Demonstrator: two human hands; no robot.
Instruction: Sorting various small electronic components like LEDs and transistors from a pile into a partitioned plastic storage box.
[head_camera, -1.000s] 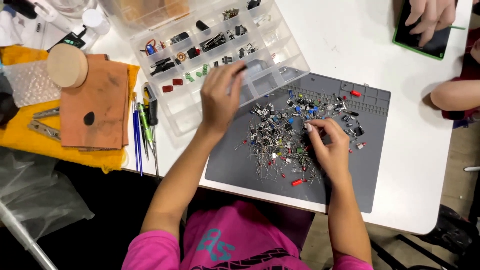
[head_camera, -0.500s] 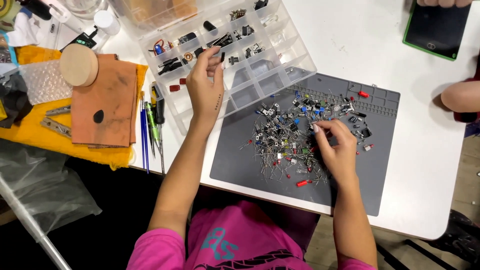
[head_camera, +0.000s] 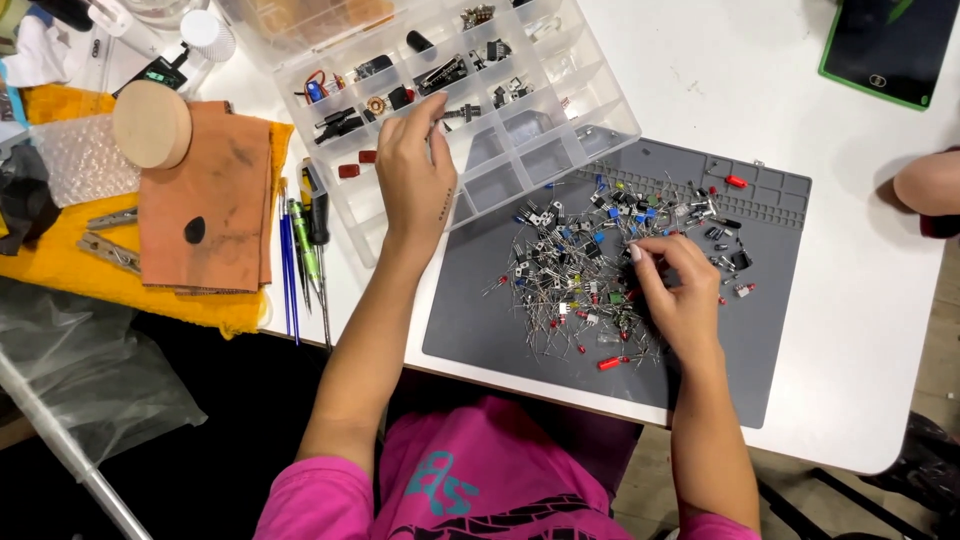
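While over the clear compartment box (head_camera: 560, 110), left hand (head_camera: 413, 180) fingers pinched together; right hand (head_camera: 680, 295) curled, fingertips among loose components (head_camera: 570, 270).

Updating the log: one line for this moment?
left hand: over organizer box | right hand: in component pile | base: grey mat

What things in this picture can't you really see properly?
All in the head view:
- Whatever the left hand may pinch over the clear compartment box: its fingers hide it.
- What the right hand picks from the pile of small parts: too small, covered by fingertips.
- The dark tablet: cut off by the top edge.
- Another person's arm: cut off by the right edge.
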